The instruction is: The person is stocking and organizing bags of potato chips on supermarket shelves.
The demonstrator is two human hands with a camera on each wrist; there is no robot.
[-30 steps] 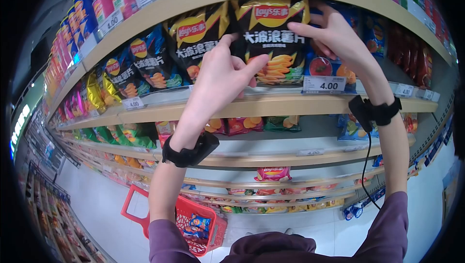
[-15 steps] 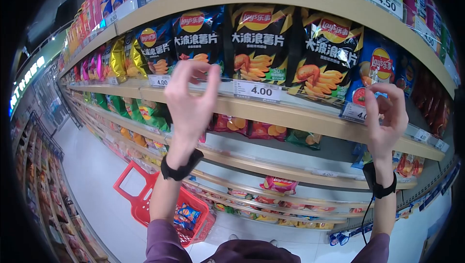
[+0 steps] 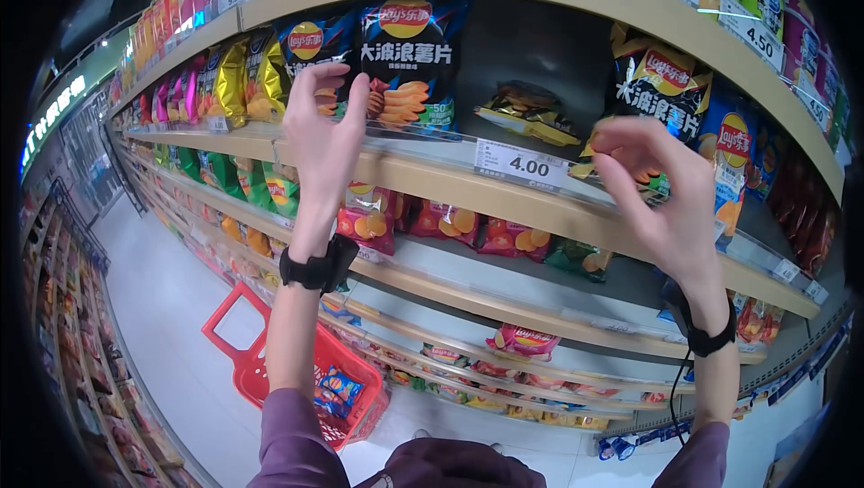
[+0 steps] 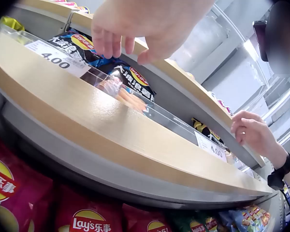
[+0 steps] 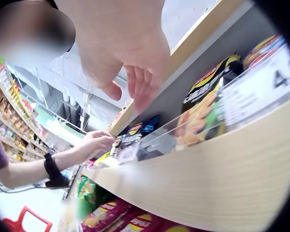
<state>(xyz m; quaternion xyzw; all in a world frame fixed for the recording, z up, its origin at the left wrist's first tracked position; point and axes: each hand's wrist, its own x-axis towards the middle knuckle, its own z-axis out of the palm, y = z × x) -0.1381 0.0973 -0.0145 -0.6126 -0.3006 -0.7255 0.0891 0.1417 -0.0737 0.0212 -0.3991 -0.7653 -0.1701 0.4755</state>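
My left hand point(image 3: 324, 133) hovers in front of the upright black-and-blue Lay's chip bag point(image 3: 409, 65), its fingers loosely bent and holding nothing. To the right, my right hand point(image 3: 661, 191) is raised before the shelf front with curved fingers and nothing between them. It partly covers an upright black-and-gold chip bag point(image 3: 661, 83). Between the hands, another black-and-gold chip bag point(image 3: 531, 115) lies flat on the shelf behind a price tag point(image 3: 526, 162). The left wrist view shows the left hand point(image 4: 145, 29) above the clear shelf lip, fingers hanging down.
Blue chip bags point(image 3: 729, 146) stand at the right, gold bags point(image 3: 232, 83) at the left. A wooden shelf edge point(image 3: 432, 187) with a clear lip runs across the front. Red chip bags point(image 3: 445, 221) sit one shelf lower. On the floor at lower left stands a red basket point(image 3: 373, 407) holding blue packets.
The black-and-gold bag that stood upright in the middle now lies flat. Both hands left the bags, drew lower, then rose toward the shelf again. The view shifted.
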